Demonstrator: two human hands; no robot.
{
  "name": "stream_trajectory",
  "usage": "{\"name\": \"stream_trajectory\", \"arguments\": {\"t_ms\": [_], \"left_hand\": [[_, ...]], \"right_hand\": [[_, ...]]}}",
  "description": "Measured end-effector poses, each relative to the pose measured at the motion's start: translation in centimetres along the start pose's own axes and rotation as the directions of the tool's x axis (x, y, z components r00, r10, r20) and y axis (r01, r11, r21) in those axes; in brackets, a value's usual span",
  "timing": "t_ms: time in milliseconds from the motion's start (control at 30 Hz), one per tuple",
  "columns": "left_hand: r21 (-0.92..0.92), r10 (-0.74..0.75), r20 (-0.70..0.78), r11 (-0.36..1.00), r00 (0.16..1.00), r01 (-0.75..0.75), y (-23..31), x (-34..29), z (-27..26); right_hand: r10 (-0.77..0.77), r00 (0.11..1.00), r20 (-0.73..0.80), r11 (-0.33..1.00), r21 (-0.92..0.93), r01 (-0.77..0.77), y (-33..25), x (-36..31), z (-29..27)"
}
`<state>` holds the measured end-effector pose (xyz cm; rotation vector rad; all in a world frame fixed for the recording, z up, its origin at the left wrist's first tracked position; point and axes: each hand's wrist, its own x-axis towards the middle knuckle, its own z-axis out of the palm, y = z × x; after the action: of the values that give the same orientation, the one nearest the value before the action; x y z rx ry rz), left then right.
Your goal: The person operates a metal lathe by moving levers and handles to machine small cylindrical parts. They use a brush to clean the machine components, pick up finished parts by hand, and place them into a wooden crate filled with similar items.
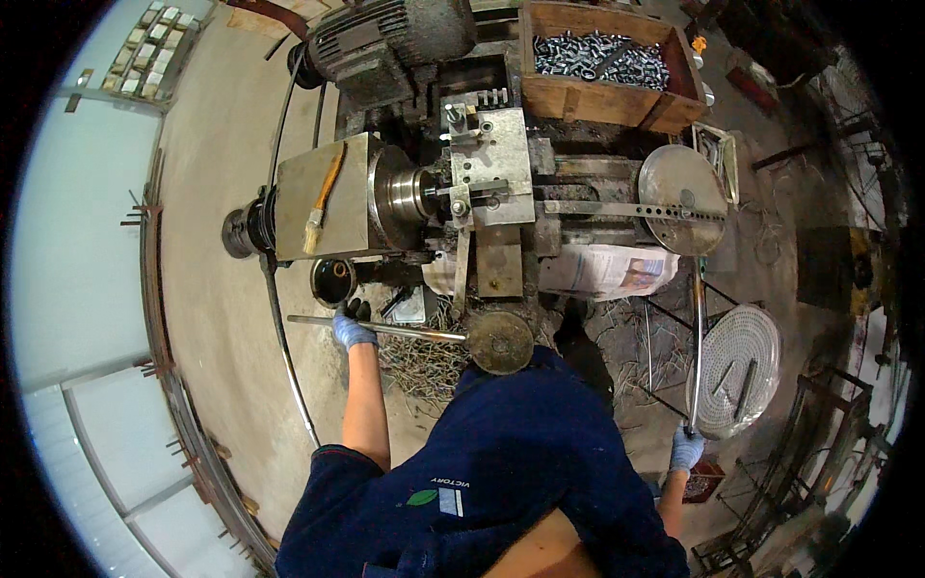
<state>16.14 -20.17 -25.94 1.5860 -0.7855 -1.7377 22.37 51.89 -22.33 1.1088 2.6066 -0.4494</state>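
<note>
My left hand [351, 330], in a blue glove, grips a long metal lever [385, 328] that runs right to a round brass-coloured disc [500, 342]. My right hand [686, 449], also gloved in blue, holds the lower end of a long steel bar [697, 347] that rises toward a round metal plate [682, 185]. Both levers belong to the lathe [424, 193] in front of me, with its chuck [397, 195] and tool block [489, 166]. My dark blue shirt fills the lower middle.
A wooden crate [578, 96] of small shiny metal parts sits behind the lathe. A paintbrush [322, 202] lies on the headstock. Newspaper [607, 270] covers part of the bed. A round perforated tray [738, 368] stands at right. Metal shavings [424, 361] pile below.
</note>
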Motion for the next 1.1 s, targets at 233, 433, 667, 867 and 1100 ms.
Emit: {"name": "stream_trajectory", "arguments": {"t_ms": [233,433,667,867,1100], "left_hand": [[-0.033,-0.015,0.074,0.999,0.997,0.017,-0.3,1.1,-0.8],[-0.026,-0.023,0.083,0.999,0.996,0.025,-0.5,1.9,-1.2],[-0.064,-0.022,0.071,0.998,0.997,0.027,-0.5,1.2,-0.4],[-0.062,-0.021,0.090,0.998,0.996,0.027,-0.5,2.0,-0.9],[-0.059,-0.004,0.073,0.998,0.997,0.008,-0.3,1.1,-0.5]], "right_hand": [[-0.073,0.997,-0.028,0.988,0.136,0.076,8.8,0.1,3.5],[-0.023,1.000,-0.002,0.999,0.031,0.023,6.7,-2.2,3.6],[-0.045,0.999,-0.028,0.998,0.051,0.046,2.2,-4.9,2.4],[0.048,0.999,-0.006,0.999,-0.018,-0.048,1.5,-6.1,2.8],[0.087,0.996,-0.013,0.994,0.064,-0.086,0.7,-7.4,3.7]]}}
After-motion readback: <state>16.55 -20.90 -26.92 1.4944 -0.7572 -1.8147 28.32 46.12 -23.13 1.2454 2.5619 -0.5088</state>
